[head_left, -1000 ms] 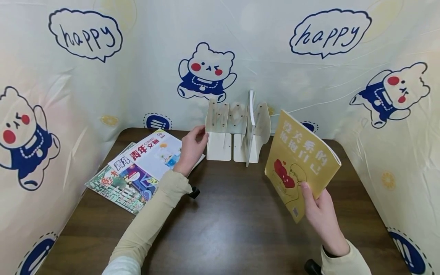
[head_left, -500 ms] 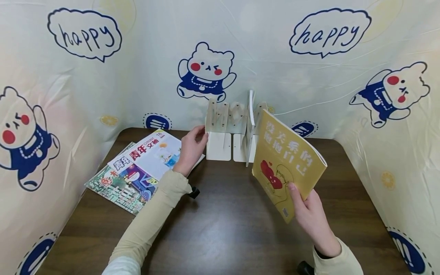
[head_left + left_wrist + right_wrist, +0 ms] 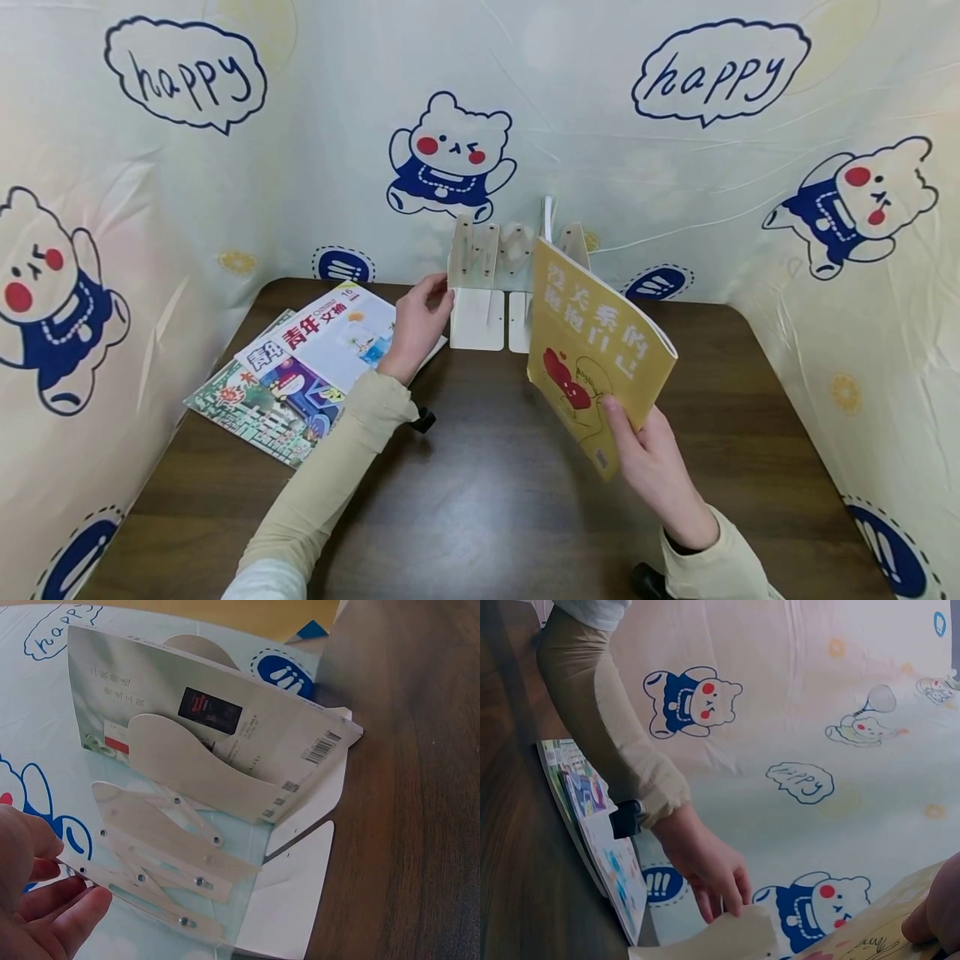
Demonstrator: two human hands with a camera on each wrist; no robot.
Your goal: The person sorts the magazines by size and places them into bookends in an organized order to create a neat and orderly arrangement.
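Observation:
My right hand (image 3: 663, 471) grips a yellow book (image 3: 581, 333) by its lower right edge, thumb on the cover with the red heart drawing. The book is held tilted above the table and overlaps the right part of a white expandable bookend (image 3: 477, 321) in the head view. At the bookend's left end, my left hand (image 3: 416, 329) pinches the upright plate's edge between thumb and fingers. The left wrist view shows the linked metal bars (image 3: 154, 877) joining the bookend's plates. A pale green book (image 3: 270, 724) stands upright between two of those plates.
Left of the bookend, several magazines (image 3: 330, 333) lie overlapping on the dark wooden table (image 3: 465, 500). A printed cloth (image 3: 600, 150) with bears and speech bubbles hangs around the table's back and sides.
My right hand has carried the yellow book leftward, from right of the bookend to in front of its right part. My left hand stays at the bookend's left plate.

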